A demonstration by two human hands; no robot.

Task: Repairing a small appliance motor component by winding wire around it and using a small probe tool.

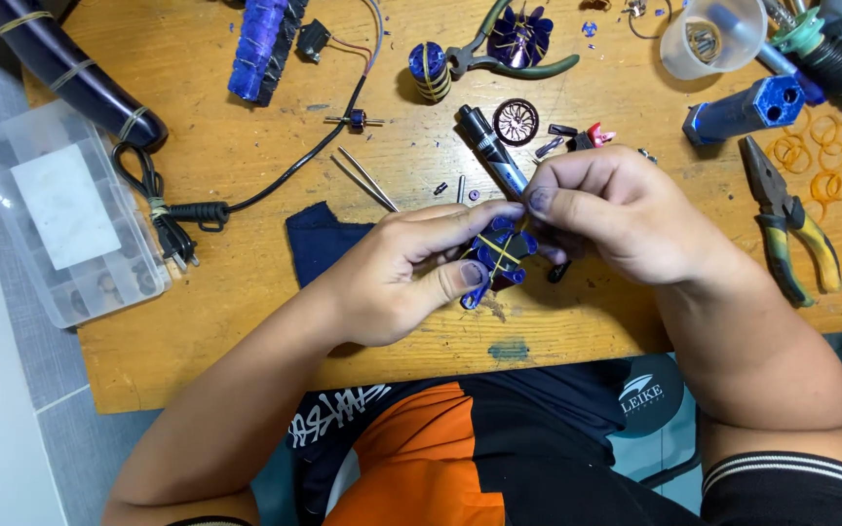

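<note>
While both hands work above the wooden table: left hand pinches small blue assembly, yellow band across it; right hand fingertips pressed on its top. Loose screws, pliers, tweezers lie around; assembly looks unfinished

Hobby wkshp: pliers, wooden bench

Small wound part between both hands over the table, pliers right, lidded box left.
</note>
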